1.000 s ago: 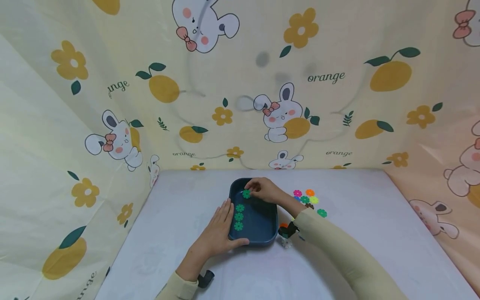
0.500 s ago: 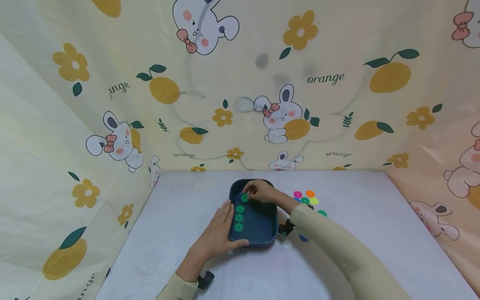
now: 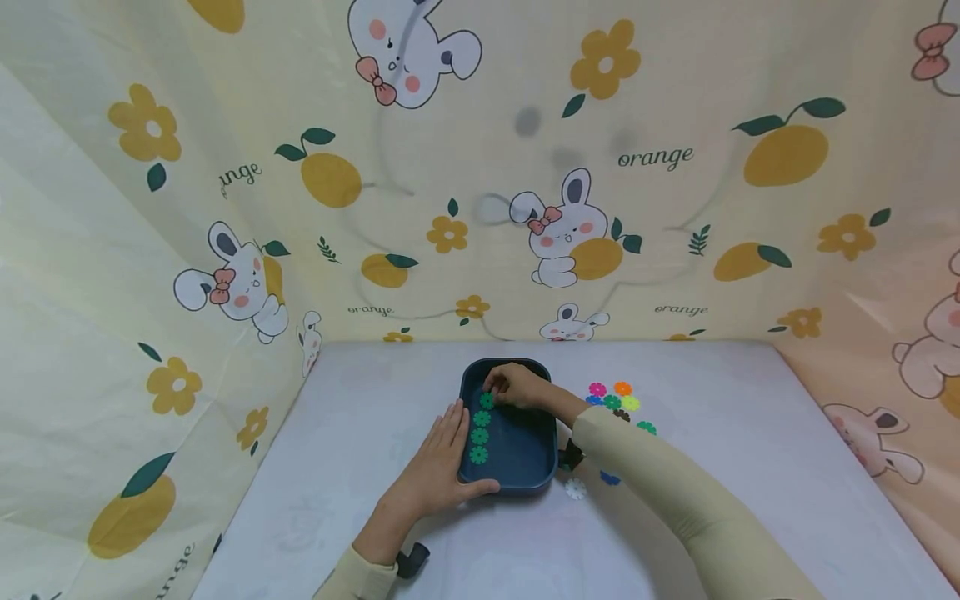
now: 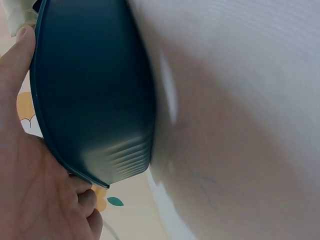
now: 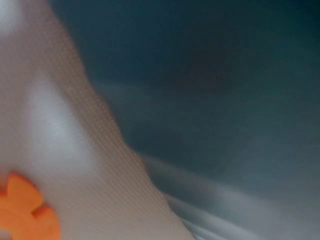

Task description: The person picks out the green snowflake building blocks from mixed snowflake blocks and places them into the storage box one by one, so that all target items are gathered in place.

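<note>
A dark blue rectangular tray (image 3: 521,454) stands on the table. Along its left side lie several green flower-shaped discs (image 3: 480,436) in a line. At the far end of that line my right hand (image 3: 523,387) pinches another green flower-shaped disc (image 3: 487,401) close over the tray floor. My left hand (image 3: 429,468) rests against the tray's left and near sides, fingers straight and thumb spread. The left wrist view has the left hand (image 4: 35,185) at the rim of the tray (image 4: 95,85). The right wrist view does not include the right fingers.
Right of the tray lie several loose discs, among them pink (image 3: 597,389), orange (image 3: 622,388), yellow (image 3: 631,403) and green (image 3: 647,427). A white disc (image 3: 575,488) and a blue disc (image 3: 610,478) lie nearer. An orange disc (image 5: 30,212) shows beside the tray wall.
My right hand has moved slightly nearer with the green disc, bringing it down to the far end of the line. The left hand and the tray have stayed in place.
</note>
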### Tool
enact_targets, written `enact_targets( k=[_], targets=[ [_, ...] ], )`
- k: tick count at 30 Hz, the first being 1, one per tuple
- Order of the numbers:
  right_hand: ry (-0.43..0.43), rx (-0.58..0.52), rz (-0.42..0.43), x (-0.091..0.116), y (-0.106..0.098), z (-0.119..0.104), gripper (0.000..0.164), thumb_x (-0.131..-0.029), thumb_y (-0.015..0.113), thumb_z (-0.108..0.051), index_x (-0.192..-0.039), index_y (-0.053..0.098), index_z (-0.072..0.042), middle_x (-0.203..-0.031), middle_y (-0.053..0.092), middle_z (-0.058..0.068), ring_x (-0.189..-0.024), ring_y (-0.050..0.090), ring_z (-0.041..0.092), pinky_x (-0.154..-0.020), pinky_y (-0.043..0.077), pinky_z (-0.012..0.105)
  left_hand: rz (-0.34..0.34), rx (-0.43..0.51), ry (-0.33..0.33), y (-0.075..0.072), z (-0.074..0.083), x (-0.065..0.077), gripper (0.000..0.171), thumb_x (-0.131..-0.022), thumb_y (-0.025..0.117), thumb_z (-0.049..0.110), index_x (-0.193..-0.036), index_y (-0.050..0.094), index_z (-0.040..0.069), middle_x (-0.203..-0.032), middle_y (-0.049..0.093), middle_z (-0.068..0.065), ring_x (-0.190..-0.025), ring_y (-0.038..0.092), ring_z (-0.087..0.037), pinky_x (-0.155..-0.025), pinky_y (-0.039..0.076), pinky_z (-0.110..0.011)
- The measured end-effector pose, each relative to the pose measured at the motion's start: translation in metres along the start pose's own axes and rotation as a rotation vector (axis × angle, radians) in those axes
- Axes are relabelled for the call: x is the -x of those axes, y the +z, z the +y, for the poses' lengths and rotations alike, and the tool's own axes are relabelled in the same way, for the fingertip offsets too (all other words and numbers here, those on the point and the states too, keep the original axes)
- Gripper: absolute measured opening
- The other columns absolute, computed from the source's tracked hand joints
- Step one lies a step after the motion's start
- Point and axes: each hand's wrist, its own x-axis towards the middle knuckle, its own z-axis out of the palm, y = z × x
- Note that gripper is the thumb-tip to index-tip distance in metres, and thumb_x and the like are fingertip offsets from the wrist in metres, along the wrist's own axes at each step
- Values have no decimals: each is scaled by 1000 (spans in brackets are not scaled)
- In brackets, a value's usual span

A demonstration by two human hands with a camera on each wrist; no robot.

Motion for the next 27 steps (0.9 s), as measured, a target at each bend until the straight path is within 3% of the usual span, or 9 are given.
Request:
enact_targets(
  k=[8, 14, 21, 27],
  targets=[
    [14, 20, 32, -2, 3, 2, 19, -97, 75, 3, -115, 76, -2, -99, 72, 6, -88, 66, 14, -84, 61, 32, -19, -8, -20, -1, 1, 0, 123, -93, 69, 73, -171, 9, -1, -181, -1, -15, -167, -2, -28, -135, 10, -52],
    [35, 20, 67, 2, 2, -2, 20, -99, 73, 3, -117, 75, -3, -110, 75, 8, -100, 71, 20, -94, 62, 39, -14, -12, -21, -1, 1, -1, 124, -93, 68, 76, -172, 8, 1, -181, -3, -12, -167, -3, -26, -135, 10, -51],
    [-35, 3, 98, 11, -6, -5, 17, -101, 71, 0, -118, 74, -2, -114, 75, 12, -106, 73, 25, -95, 62, 43, -10, -20, -17, 2, -1, -2, 125, -92, 66, 78, -172, 8, 2, -181, -5, -10, -167, -3, -25, -135, 10, -50],
    [-105, -65, 96, 29, -28, -5, 19, -104, 70, -4, -122, 73, -2, -117, 76, 12, -108, 74, 24, -100, 62, 43, -11, -13, -27, 2, -1, -1, 125, -92, 66, 78, -172, 7, 2, -181, -5, -10, -167, -3, -25, -135, 9, -50]
  ],
)
